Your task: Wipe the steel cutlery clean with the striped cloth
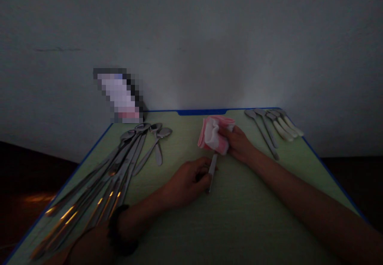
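Observation:
My left hand (187, 183) is closed round the white handle of a utensil (212, 171) near the middle of the pale green table (239, 217). The far end of the utensil is hidden inside a pink and white cloth (213, 136). My right hand (239, 143) grips that cloth, wrapped over the utensil's end. Which kind of utensil it is I cannot tell.
Several long metal spoons and utensils (119, 169) lie fanned out on the table's left side. A few white-handled spoons (275, 127) lie at the far right corner. A blurred-out object (121, 95) stands at the far left corner against the grey wall. The table has a blue edge.

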`<action>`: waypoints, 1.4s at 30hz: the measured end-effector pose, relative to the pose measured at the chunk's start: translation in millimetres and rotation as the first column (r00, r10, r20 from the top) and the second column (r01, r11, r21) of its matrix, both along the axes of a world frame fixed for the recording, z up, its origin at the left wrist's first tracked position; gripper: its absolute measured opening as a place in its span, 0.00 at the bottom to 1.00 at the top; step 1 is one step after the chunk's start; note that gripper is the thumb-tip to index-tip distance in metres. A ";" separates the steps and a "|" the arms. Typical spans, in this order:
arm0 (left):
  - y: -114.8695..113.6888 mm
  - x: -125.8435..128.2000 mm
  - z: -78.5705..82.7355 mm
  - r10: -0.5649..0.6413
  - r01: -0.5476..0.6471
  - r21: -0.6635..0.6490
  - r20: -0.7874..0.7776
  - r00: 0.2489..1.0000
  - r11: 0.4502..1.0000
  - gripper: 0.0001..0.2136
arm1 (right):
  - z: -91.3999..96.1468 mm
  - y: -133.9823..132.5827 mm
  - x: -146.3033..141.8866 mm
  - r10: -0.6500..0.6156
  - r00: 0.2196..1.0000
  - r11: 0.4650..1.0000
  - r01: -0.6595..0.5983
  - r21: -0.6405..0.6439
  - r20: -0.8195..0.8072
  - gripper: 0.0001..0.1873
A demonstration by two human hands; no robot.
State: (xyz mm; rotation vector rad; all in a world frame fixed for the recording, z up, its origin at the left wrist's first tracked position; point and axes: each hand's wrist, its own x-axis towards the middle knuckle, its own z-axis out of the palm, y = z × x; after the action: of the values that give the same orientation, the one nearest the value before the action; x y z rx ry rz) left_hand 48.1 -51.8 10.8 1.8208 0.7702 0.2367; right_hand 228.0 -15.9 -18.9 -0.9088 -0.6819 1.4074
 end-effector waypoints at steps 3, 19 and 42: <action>0.4 0.6 1.9 0.003 -0.003 0.013 0.002 1.000 1.000 0.05 | -0.5 0.7 -1.5 -0.055 0.998 0.998 0.055 0.013 -0.001 0.17; -1.4 0.8 -0.3 0.014 -0.015 0.027 0.021 1.000 1.000 0.06 | -0.2 5.4 -1.6 -0.101 0.993 0.994 0.098 -0.042 -0.061 0.22; -2.2 1.5 1.5 -0.002 0.002 0.074 -0.006 1.000 0.997 0.03 | 9.1 -2.1 -3.0 -0.010 0.999 1.000 0.010 0.000 -0.037 0.18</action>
State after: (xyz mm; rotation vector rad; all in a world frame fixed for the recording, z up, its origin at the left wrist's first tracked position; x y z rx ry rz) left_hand 49.6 -54.0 12.3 1.8925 0.7732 0.2612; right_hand 225.0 -18.0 -9.8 -0.8828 -0.6492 1.4124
